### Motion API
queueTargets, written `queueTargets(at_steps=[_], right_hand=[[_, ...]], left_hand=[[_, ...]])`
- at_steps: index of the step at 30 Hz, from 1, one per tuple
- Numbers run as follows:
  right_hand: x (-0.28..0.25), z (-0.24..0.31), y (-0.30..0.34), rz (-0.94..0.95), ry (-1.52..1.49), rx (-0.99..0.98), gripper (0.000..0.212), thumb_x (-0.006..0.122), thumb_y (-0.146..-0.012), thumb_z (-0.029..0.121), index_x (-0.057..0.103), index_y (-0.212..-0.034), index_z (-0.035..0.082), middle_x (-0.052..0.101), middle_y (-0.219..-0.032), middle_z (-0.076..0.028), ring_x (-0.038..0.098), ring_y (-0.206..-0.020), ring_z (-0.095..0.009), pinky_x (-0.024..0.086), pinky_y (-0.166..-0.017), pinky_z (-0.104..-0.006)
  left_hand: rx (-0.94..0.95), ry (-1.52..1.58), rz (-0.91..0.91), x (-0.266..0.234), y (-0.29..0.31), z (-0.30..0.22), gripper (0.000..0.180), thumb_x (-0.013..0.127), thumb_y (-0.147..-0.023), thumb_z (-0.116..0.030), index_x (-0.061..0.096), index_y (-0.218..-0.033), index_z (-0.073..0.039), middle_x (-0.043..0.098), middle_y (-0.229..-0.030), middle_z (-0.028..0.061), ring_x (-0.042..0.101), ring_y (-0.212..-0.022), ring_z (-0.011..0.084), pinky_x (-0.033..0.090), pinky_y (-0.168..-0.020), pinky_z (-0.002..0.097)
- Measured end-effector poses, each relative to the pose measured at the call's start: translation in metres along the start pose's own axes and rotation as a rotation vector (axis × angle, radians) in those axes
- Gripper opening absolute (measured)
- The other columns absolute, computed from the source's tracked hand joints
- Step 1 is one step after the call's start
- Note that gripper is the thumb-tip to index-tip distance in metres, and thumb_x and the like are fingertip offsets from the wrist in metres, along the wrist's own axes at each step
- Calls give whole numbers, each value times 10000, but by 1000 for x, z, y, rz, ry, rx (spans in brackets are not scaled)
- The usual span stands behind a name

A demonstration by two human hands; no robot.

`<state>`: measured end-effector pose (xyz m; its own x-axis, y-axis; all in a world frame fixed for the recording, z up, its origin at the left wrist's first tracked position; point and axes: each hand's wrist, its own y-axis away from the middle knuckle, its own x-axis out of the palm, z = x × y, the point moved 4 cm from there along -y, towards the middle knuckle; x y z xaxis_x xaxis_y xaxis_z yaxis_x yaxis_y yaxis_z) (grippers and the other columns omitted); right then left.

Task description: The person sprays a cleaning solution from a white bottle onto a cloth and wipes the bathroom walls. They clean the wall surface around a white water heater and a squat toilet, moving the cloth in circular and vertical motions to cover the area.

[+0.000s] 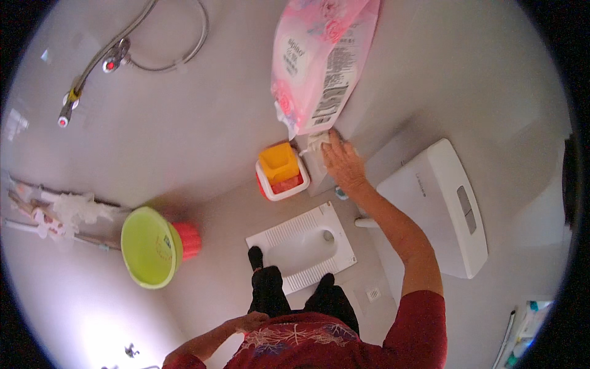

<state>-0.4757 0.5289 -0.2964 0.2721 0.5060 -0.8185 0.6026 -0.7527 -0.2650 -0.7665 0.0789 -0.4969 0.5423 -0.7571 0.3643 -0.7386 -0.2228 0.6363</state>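
My right hand point(343, 163) reaches far forward, its fingers closed on white tissue point(316, 141) just under a pink flowered tissue pack point(310, 80) that hangs at the wall. Another bit of white tissue sticks out at the pack's lower left corner. Close to the front of my red shirt point(289, 341), at the waist, is my left hand point(251, 321); its fingers are bent together and what they hold, if anything, is hidden. My feet stand at the near edge of a white squat toilet point(301, 246).
A bin with a white rim point(289, 192) and an orange insert point(278, 162) stands beyond the toilet. The white cistern point(424, 206) is on the right wall. At left, a green basin point(144, 246) leans near a red bucket point(188, 240). Metal hoses point(114, 44) hang at upper left.
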Motion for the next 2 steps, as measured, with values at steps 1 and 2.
queueTargets(at_steps=[1, 2], right_hand=[[5, -4, -3, 24, -9, 30, 375, 555, -789, 155, 577, -1128, -5, 464, -1260, -200, 388, -1252, -299, 379, -871, -398], [9, -15, -3, 28, 14, 58, 375, 555, -789, 155, 577, -1128, -5, 464, -1260, -200, 388, -1252, -299, 379, -871, -398]], left_hand=[[43, -80, 8, -10, -11, -3, 313, 434, -973, -291, 562, -1042, -13, 605, -942, 94, 526, -851, 163, 441, -775, 342], [85, -160, 19, -21, -25, -7, 320, 431, -976, -291, 563, -1057, -12, 608, -950, 91, 528, -864, 158, 440, -791, 335]])
